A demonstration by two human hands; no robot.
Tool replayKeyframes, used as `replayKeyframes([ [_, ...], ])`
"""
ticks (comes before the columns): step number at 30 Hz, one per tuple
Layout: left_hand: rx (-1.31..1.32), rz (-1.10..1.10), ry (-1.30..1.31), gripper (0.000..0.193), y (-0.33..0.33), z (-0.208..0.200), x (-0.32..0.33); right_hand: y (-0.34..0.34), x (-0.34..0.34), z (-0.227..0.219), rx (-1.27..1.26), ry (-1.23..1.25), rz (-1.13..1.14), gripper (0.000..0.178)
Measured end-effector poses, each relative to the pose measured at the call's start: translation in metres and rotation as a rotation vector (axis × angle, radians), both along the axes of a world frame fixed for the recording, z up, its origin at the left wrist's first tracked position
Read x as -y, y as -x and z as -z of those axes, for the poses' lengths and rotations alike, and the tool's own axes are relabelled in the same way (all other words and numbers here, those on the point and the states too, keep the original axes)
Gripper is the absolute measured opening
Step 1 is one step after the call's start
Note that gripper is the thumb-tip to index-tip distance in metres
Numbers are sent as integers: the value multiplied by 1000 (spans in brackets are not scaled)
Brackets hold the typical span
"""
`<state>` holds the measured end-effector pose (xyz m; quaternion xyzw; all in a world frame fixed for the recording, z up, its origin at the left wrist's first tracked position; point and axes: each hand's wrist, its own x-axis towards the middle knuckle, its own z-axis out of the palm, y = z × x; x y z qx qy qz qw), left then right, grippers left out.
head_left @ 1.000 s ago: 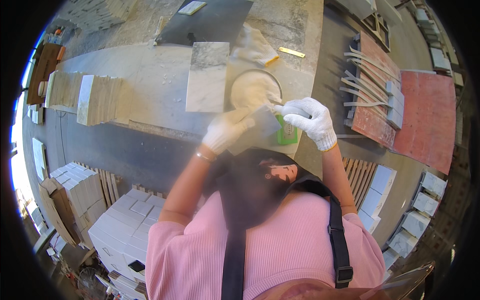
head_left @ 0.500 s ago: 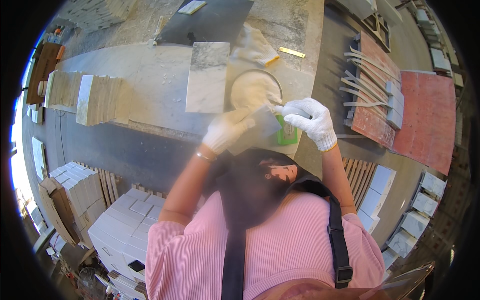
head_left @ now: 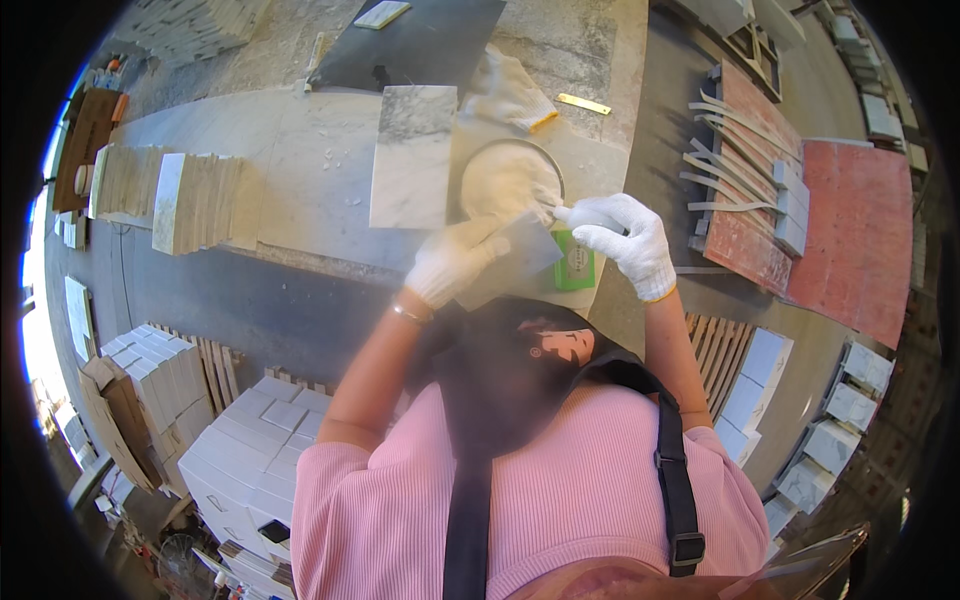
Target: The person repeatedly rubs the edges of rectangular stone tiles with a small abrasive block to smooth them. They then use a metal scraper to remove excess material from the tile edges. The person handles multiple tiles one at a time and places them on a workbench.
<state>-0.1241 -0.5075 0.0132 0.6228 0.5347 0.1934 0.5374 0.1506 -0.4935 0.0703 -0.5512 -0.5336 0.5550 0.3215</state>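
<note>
White knitted gloves cover both hands. My left hand (head_left: 450, 262) is closed on a thin, flat bluish-grey piece (head_left: 535, 243), tilted in front of my apron; its exact kind is unclear. Just right of that piece, my right hand (head_left: 628, 243) pinches a small white object (head_left: 563, 213) whose far end is hard to make out. Beyond the hands sits a round shallow pan (head_left: 561, 176) of cream-coloured material (head_left: 505, 180). A green box (head_left: 576, 270) lies under and beside the held piece. Left of the pan rests a grey-veined marble tile (head_left: 412, 155).
A spare glove (head_left: 512, 92), a yellow strip (head_left: 584, 104) and a dark sheet (head_left: 415, 40) lie farther back on the worktable. Rows of upright tiles (head_left: 195, 200) stand at the left. Stacked white boxes (head_left: 245, 460) are behind my left arm; a red board (head_left: 850, 230) is at right.
The fingertips of my right hand have shifted slightly beside the pan's near edge. My left hand keeps the flat piece in nearly the same place.
</note>
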Motion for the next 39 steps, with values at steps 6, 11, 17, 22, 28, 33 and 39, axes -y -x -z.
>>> replayKeyframes([
  [6,3,-3,39,44,1,-4,-2,-20,-10,18,14,-53,186,38],
  [11,23,-16,39,45,-1,-3,-3,-39,-20,50,-147,-58,299,40],
  [17,88,-68,43,49,-4,10,-2,-48,-26,91,4,-112,352,39],
  [22,383,-265,244,48,-15,27,0,-40,-30,102,32,15,410,31],
  [28,675,-385,801,35,-12,24,-3,-29,-30,101,231,36,402,32],
  [33,657,-406,603,36,-16,13,0,-41,-14,87,446,-245,498,26],
  [39,300,-234,306,40,-8,9,-3,-14,9,58,557,-213,169,32],
])
